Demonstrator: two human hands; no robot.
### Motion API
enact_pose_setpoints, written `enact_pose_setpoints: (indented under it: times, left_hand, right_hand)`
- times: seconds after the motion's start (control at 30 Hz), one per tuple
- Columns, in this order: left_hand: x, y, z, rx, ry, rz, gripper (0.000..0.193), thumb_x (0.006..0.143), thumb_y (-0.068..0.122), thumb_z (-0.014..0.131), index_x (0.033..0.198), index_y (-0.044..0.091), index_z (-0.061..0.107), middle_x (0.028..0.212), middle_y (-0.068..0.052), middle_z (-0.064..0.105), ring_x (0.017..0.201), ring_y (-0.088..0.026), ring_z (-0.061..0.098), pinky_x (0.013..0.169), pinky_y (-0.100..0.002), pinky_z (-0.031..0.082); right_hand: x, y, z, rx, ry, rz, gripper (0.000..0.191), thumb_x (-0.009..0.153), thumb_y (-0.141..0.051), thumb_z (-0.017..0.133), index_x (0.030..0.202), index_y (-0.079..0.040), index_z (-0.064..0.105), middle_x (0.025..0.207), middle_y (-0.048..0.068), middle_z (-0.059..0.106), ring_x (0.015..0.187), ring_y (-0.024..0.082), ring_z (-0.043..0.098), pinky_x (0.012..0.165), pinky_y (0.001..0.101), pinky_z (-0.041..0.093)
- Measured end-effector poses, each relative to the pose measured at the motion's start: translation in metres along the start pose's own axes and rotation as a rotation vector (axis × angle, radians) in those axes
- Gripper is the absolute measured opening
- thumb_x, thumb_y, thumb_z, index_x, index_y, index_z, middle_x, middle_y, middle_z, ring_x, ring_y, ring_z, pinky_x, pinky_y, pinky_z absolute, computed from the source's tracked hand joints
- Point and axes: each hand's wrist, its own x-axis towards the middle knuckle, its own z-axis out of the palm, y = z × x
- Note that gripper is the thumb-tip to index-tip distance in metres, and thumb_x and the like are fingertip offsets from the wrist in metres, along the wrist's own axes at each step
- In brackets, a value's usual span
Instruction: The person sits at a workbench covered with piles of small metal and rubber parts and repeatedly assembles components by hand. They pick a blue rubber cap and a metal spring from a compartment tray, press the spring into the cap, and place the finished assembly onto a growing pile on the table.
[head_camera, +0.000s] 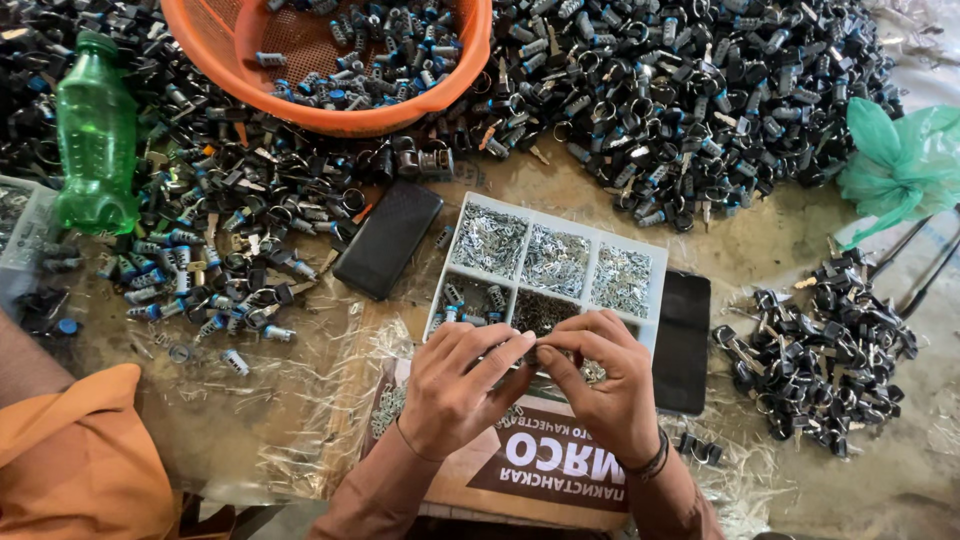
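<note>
- A vast heap of small dark lock parts (640, 100) with metal rings and blue ends spreads across the desk's far side.
- An orange plastic mesh basket (300, 100), its top cut off, holds more of them.
- A white compartment tray (550, 262) holds shiny metal bits, sorted by cell.
- A green ribbed plastic bottle (95, 140) stands far left; two flat black phones (388, 238) flank the tray.
- The left hand (455, 385) and right hand (600, 385) meet over the tray's near edge, fingers pinching a tiny piece (533, 350), too small to identify.
</note>
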Motion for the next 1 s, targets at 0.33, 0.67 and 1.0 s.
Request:
enact_pose_setpoints:
  times: [0.33,0.67,1.0]
  left_hand:
    - [0.000,0.014,0.010,-0.046,0.076,0.021,0.034,0.080,0.008,0.090,0.109,0.004,0.072,0.102,-0.009,0.071,0.088,-0.025,0.070,0.076,-0.037,0.055]
    - [-0.008,0.021,0.006,-0.153,0.045,-0.048,0.038,0.077,0.008,0.090,0.109,0.005,0.071,0.102,-0.009,0.071,0.087,-0.024,0.072,0.075,-0.033,0.058]
    - [-0.024,0.034,-0.016,-0.196,0.192,-0.066,0.045,0.085,0.017,0.091,0.119,0.000,0.068,0.111,-0.014,0.070,0.096,-0.027,0.071,0.077,-0.031,0.059]
  right_hand:
    - [-0.017,0.020,-0.010,0.658,-0.115,0.296,0.018,0.087,-0.004,0.083,0.100,0.002,0.072,0.098,0.007,0.072,0.088,0.011,0.067,0.075,0.0267,0.056]
    - [-0.039,-0.013,-0.001,0.523,-0.067,0.357,0.025,0.091,-0.011,0.082,0.110,0.001,0.073,0.097,0.008,0.078,0.087,0.009,0.073,0.077,0.0234,0.060]
    - [-0.108,-0.013,-0.039,-0.169,0.105,0.011,0.029,0.084,-0.014,0.082,0.109,-0.004,0.072,0.111,0.009,0.075,0.100,0.024,0.072,0.086,0.0350,0.057]
